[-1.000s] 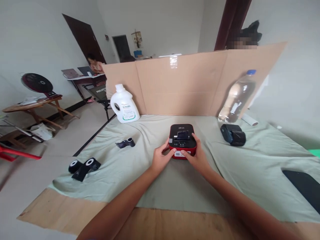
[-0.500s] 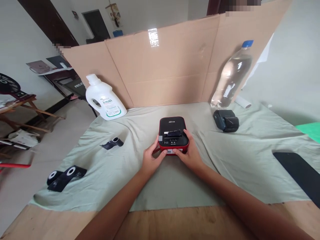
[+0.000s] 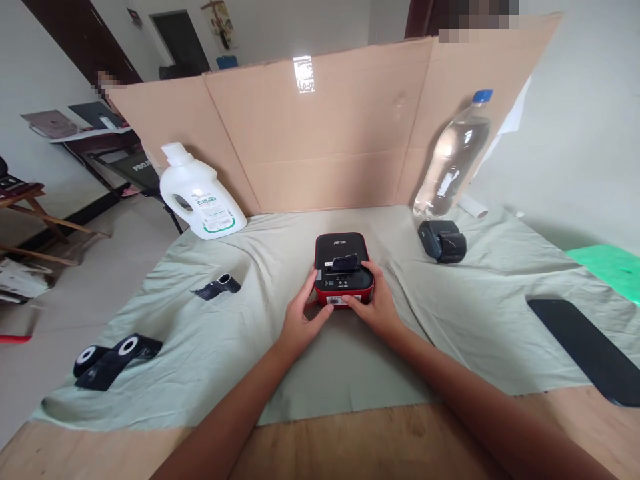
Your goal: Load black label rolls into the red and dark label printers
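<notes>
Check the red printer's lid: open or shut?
Shut. The black lid lies flat on the red printer, no gap visible. The left hand and right hand grip its near corners.

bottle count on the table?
2. A white plastic detergent jug stands back left by the brown cardboard screen; a clear plastic bottle with a blue cap back right in front of it. Others may hide behind the screen.

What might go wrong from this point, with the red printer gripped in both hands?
1. The red printer sits on a loose, wrinkled cloth; pressing with the left hand and right hand may slide it or bunch the fabric.
2. The water bottle looks tilted against the cardboard, beside a small black device; a tug on the cloth might topple it.
</notes>
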A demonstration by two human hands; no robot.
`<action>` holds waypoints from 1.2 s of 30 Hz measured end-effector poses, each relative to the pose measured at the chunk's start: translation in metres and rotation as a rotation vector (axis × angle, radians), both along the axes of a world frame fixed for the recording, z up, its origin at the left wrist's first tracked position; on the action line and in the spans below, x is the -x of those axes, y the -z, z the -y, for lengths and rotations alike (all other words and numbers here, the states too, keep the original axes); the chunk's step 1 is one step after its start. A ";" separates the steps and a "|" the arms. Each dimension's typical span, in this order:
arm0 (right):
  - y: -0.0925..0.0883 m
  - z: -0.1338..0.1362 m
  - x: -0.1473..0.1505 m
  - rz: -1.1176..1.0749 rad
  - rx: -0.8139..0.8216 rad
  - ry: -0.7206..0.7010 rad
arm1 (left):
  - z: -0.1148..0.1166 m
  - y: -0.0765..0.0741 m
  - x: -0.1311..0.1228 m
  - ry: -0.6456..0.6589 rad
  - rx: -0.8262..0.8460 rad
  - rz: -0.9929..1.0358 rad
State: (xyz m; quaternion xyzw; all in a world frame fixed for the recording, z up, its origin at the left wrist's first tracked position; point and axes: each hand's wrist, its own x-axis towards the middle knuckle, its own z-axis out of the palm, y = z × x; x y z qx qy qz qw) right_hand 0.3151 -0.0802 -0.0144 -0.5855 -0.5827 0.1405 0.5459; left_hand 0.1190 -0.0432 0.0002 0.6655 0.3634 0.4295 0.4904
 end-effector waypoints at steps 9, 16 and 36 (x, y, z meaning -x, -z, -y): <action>-0.002 -0.001 -0.003 0.016 -0.023 -0.013 | -0.016 0.010 0.005 0.055 -0.163 -0.054; -0.006 0.000 -0.004 0.055 -0.011 -0.019 | -0.029 0.011 0.002 0.051 -0.084 -0.039; 0.000 0.003 -0.008 0.127 -0.056 -0.047 | -0.024 0.011 0.004 -0.043 -0.657 -0.335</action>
